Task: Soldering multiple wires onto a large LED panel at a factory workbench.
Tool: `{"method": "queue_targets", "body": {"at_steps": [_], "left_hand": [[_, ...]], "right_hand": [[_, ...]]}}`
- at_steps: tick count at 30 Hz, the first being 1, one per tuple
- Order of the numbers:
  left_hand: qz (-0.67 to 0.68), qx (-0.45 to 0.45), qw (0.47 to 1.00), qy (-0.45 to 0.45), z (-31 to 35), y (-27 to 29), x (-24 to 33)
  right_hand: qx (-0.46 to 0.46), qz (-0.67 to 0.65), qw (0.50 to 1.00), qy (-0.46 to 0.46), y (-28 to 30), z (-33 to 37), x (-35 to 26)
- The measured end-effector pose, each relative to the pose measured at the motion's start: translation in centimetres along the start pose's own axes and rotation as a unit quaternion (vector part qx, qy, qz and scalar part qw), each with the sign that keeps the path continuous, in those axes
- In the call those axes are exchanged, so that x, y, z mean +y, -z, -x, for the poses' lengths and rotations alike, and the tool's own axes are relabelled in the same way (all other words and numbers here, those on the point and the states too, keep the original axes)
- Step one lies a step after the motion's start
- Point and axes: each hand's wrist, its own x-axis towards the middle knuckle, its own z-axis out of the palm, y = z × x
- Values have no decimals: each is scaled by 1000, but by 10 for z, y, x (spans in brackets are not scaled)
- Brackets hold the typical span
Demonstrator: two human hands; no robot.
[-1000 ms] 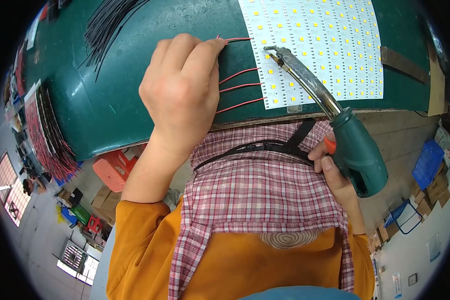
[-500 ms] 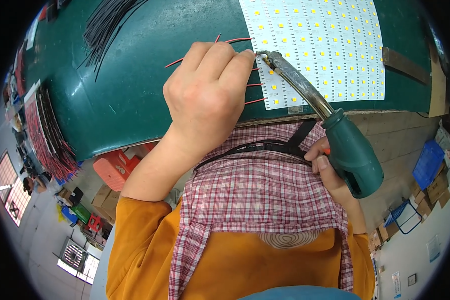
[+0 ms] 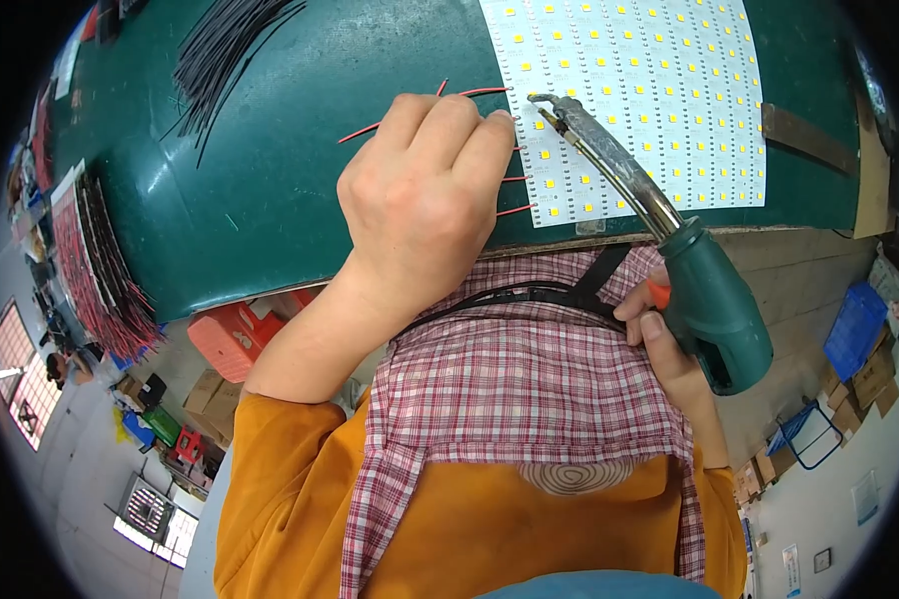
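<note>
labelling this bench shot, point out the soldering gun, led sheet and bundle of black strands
Soldering gun (image 3: 696, 268): head view, green handle
LED sheet (image 3: 652, 92): head view, white face
Bundle of black strands (image 3: 226, 50): head view, middle

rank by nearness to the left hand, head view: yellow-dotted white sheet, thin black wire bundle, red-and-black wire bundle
1. Yellow-dotted white sheet, just right of the left hand
2. Thin black wire bundle, up and left
3. Red-and-black wire bundle, far left
</note>
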Motion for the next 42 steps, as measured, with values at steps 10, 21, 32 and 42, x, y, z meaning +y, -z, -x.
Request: {"method": "queue_targets", "body": {"at_steps": [10, 21, 32, 42], "left_hand": [[78, 3, 996, 35, -16, 7, -18], [38, -2, 998, 40, -17, 2, -14], [-9, 13, 1000, 12, -13, -2, -15], [111, -25, 990, 83, -26, 11, -25]], "right_hand": [[31, -20, 997, -64, -10, -10, -11], [43, -8, 998, -45, -10, -13, -6], [42, -47, 995, -73, -7, -15, -20], [25, -3, 998, -55, -10, -22, -21]]}}
